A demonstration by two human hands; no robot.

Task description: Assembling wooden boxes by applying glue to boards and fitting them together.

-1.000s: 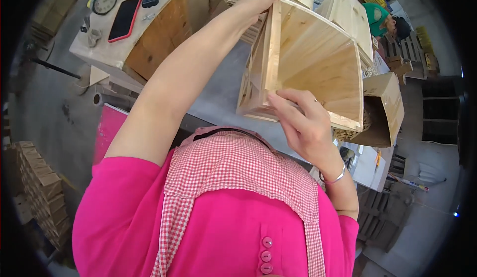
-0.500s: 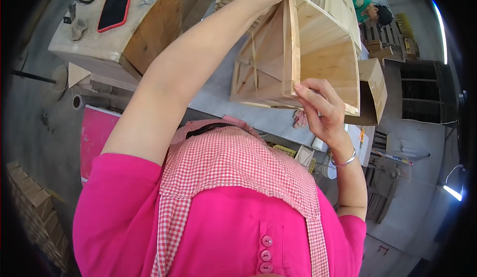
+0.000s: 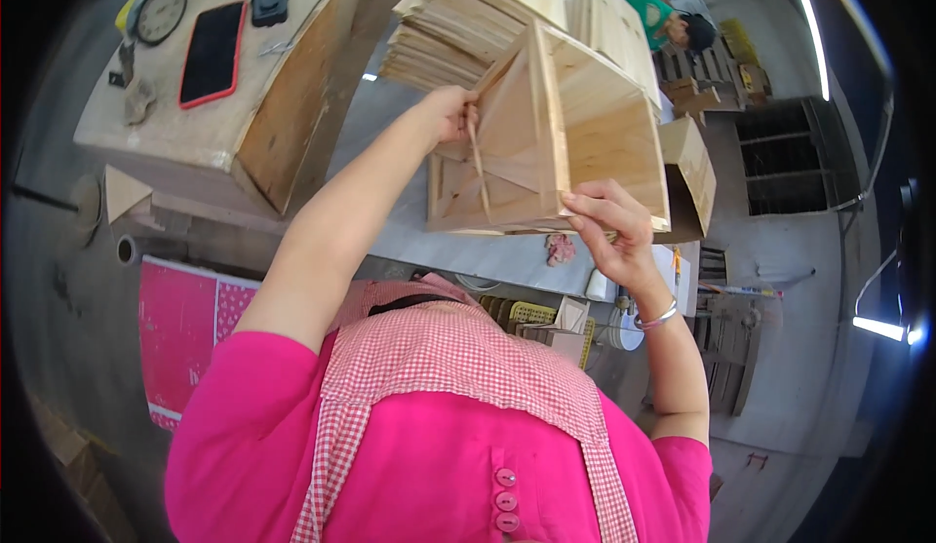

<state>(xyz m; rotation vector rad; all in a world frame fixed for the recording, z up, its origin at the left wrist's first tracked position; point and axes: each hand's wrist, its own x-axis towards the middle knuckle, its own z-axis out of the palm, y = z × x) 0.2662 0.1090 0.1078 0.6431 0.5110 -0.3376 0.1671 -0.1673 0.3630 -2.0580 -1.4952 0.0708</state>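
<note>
An open-sided wooden box (image 3: 609, 119) of pale boards stands tilted on the grey table. Diagonal slats and a thin tan band (image 3: 479, 168) cross its left side. My left hand (image 3: 450, 114) is closed at the upper end of that band, fingers curled around it against the box's far left edge; part of the grip is hidden. With thumb and fingers, my right hand (image 3: 614, 231) pinches the box's near corner. Behind the box rise stacked wooden panels (image 3: 468, 31).
At left, a worn wooden cabinet (image 3: 161, 148) carries a red-cased phone (image 3: 213, 56), a clock (image 3: 161, 12) and a dark small case (image 3: 271, 0). A cardboard box (image 3: 690, 173) stands right of the wooden box. A pink cloth scrap (image 3: 560, 249) lies on the table (image 3: 458, 255). Someone in green (image 3: 653, 21) is farther off.
My left hand has come down from the box's top far corner to the band on its left side. My right hand keeps its hold on the near corner.
</note>
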